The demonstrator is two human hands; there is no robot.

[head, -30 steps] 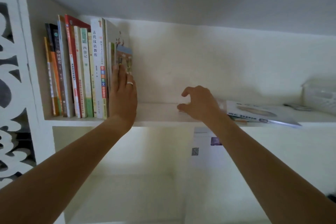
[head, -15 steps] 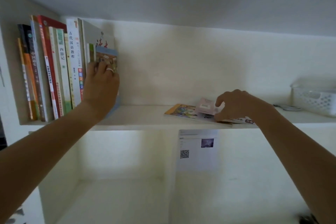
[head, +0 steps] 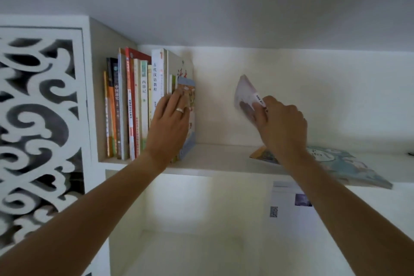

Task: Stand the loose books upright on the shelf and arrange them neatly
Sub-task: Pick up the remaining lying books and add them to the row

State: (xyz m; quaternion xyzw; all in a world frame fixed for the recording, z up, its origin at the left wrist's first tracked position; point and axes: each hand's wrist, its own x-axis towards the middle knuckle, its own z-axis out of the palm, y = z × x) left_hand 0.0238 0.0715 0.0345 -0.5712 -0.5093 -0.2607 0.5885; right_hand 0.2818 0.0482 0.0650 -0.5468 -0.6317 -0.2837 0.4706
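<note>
Left hand (head: pixel 171 127) flat, fingers straight, bracing upright books (head: pixel 143 105); right hand (head: pixel 283 123) at 3 o'clock pinches pink booklet (head: pixel 245 96) raised off shelf (head: pixel 215 163).

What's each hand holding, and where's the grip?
Right hand grips a thin pinkish-white booklet by its lower edge. Left hand holds nothing, resting flat against the upright row's end book.

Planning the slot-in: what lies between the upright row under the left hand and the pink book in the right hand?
Nothing: in the head view the shelf between the upright row, steadied by the left hand, and the pink book, raised by the right hand, is bare.
</note>
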